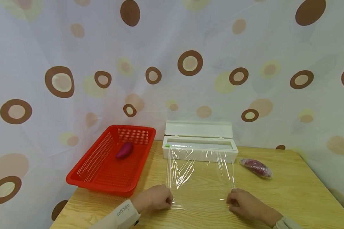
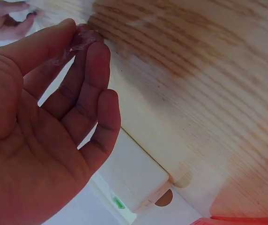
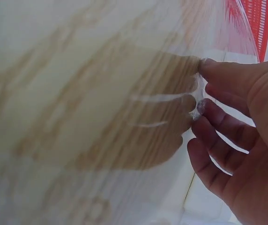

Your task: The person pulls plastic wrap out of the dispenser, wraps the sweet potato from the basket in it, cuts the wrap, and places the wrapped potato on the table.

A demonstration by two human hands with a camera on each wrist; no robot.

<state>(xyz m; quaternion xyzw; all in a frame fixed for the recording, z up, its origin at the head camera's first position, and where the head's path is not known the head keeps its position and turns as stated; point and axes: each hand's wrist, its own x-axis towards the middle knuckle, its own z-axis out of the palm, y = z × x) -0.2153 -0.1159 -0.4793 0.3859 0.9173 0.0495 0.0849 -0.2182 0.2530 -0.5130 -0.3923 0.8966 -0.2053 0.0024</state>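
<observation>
A clear sheet of plastic wrap stretches from the white wrap dispenser box over the table toward me. Its near left corner is pinched by my left hand, between thumb and fingertips; the left wrist view shows the crumpled film there. My right hand pinches the near right corner, with film bunched at the fingertips in the right wrist view. The box's lid is raised, and a small green piece sits at the left end of its front rim.
A red plastic basket stands at the left, holding a purple sweet potato. To the right of the box lies a reddish-purple sweet potato in plastic wrap. Behind the wooden table hangs a patterned curtain.
</observation>
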